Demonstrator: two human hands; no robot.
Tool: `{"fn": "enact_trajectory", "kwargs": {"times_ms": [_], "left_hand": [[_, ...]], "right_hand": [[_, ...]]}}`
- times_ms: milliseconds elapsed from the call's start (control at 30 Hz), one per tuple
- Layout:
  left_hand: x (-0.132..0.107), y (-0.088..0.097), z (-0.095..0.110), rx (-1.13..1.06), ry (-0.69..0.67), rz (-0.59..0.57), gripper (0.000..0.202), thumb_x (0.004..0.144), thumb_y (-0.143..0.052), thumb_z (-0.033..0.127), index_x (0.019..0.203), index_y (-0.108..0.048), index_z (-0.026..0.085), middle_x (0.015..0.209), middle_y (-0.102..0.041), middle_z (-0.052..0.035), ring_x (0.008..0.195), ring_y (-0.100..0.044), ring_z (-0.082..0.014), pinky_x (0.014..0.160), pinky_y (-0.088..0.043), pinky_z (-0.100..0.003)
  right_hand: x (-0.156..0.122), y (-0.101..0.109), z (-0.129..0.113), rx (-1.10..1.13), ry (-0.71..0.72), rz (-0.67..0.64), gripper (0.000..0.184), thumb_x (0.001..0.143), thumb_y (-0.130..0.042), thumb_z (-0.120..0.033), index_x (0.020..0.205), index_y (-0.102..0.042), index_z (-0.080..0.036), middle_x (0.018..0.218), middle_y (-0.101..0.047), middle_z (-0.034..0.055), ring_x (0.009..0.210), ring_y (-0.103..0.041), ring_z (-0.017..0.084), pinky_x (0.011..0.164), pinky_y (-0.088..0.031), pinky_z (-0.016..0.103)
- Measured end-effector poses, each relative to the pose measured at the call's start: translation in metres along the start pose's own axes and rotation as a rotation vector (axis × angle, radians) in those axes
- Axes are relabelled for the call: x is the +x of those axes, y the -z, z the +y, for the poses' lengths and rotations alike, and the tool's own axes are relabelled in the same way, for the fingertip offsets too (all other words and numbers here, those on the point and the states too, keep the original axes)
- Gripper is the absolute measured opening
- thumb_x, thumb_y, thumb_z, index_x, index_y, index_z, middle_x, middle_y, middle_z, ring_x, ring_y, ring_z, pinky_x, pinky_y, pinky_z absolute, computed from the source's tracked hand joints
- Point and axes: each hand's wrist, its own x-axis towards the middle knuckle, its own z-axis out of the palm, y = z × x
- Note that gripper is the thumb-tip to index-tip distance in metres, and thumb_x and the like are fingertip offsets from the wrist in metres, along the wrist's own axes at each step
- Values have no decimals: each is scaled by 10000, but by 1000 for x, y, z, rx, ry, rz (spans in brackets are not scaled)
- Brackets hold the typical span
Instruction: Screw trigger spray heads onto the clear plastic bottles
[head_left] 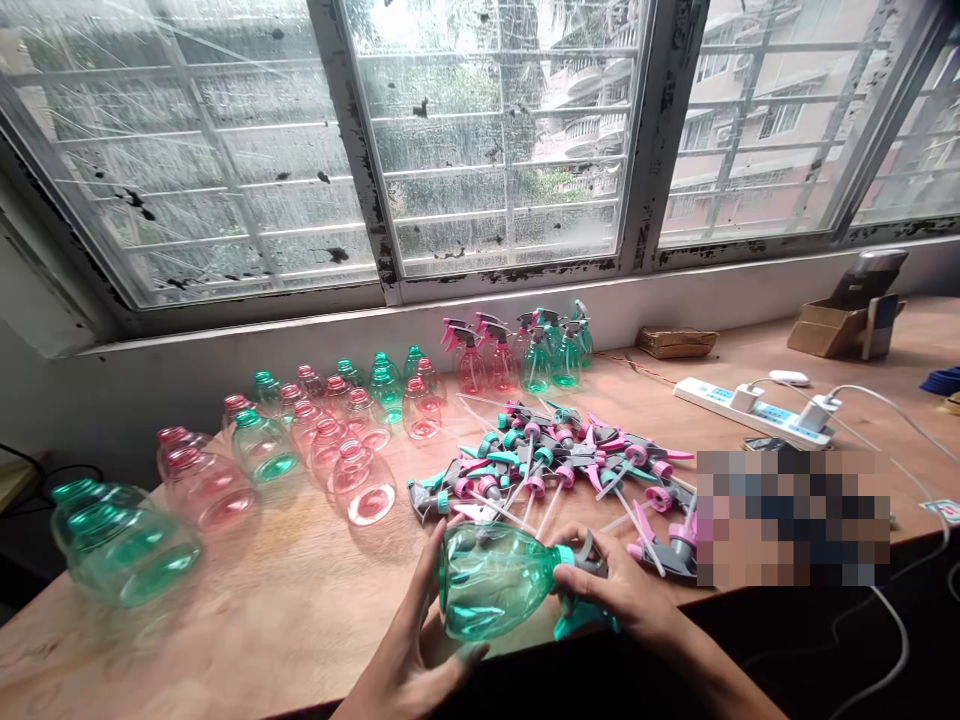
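Note:
A clear green spray bottle point(495, 580) lies tilted on its side in front of me, above the table's front edge. My left hand point(420, 640) is wrapped round its base and underside. At the neck, my right hand point(619, 585) grips the teal collar of the grey and teal spray head point(581, 562), which sits on the bottle's mouth. Just beyond both hands is a heap of loose spray heads point(555, 455), pink, teal and grey, with white dip tubes.
Several open green and pink bottles point(364, 485) stand on the left of the wooden table point(300, 620). Bottles with spray heads point(536, 365) stand by the wall. A power strip point(750, 410) with cables, a cardboard box point(825, 325) and a blurred patch point(787, 520) are on the right.

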Motion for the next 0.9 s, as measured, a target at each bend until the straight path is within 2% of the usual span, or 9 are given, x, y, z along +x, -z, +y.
{"fn": "enact_trajectory", "kwargs": {"times_ms": [133, 200, 333, 500, 600, 667, 767, 833, 900], "left_hand": [[3, -3, 3, 34, -8, -28, 1076, 945, -828, 466, 1706, -68, 495, 1842, -40, -29, 1621, -310, -400, 1266, -387, -519], [5, -5, 8, 63, 15, 13, 983, 982, -791, 442, 1710, -131, 450, 1832, -131, -56, 1638, -271, -390, 1293, -344, -527], [10, -8, 10, 105, -61, 41, 907, 976, -797, 440, 1683, -229, 427, 1805, -222, -75, 1605, -354, -388, 1275, -391, -496], [11, -5, 4, 178, -59, 63, 795, 1057, -657, 487, 1705, -199, 438, 1814, -219, -59, 1602, -370, -369, 1292, -348, -481], [10, -4, 5, 186, -40, 55, 877, 1038, -689, 482, 1720, -139, 434, 1802, -265, -66, 1587, -403, -369, 1299, -335, -494], [8, -4, 6, 207, -21, 56, 982, 999, -755, 452, 1729, -98, 414, 1806, -251, -69, 1614, -343, -377, 1319, -287, -514], [7, -1, 7, 253, 10, 82, 1063, 966, -796, 430, 1737, -66, 377, 1823, -181, -63, 1661, -186, -385, 1347, -134, -556], [7, 1, 6, 267, 18, 92, 1027, 964, -796, 429, 1737, -124, 362, 1824, -175, -59, 1667, -136, -396, 1349, -80, -572], [9, 2, 5, 263, 14, 87, 979, 957, -804, 433, 1727, -205, 362, 1822, -192, -54, 1666, -137, -406, 1353, -89, -574]], "right_hand": [[0, 0, 1, 4, 10, -20, 492, 765, -934, -574, 948, -675, -197, 764, -783, 17, 699, -731, 214, 690, -601, 321], [0, 1, 1, 13, 14, -25, 486, 774, -932, -567, 953, -676, -195, 760, -778, 13, 697, -728, 208, 690, -601, 317], [0, 1, 1, 26, 19, -29, 492, 779, -927, -571, 975, -681, -192, 758, -780, 13, 703, -736, 210, 696, -603, 317], [0, 2, 0, -11, 14, -40, 495, 777, -919, -586, 967, -675, -199, 775, -809, 31, 690, -748, 224, 691, -610, 330], [0, 2, 0, -18, 13, -49, 491, 789, -913, -582, 978, -670, -200, 782, -817, 36, 687, -749, 220, 693, -606, 329], [0, 2, 0, -16, 4, -52, 496, 785, -913, -587, 980, -665, -204, 786, -821, 38, 682, -754, 226, 696, -608, 339], [0, 2, 0, -7, -3, -53, 498, 776, -918, -589, 970, -664, -207, 787, -817, 37, 689, -762, 237, 694, -612, 345], [0, 2, 1, 3, 0, -53, 502, 770, -923, -587, 967, -666, -204, 776, -813, 35, 682, -758, 233, 685, -612, 339], [1, 2, 2, 12, 7, -53, 502, 772, -926, -579, 972, -666, -200, 771, -812, 34, 672, -751, 224, 677, -612, 333]]}}
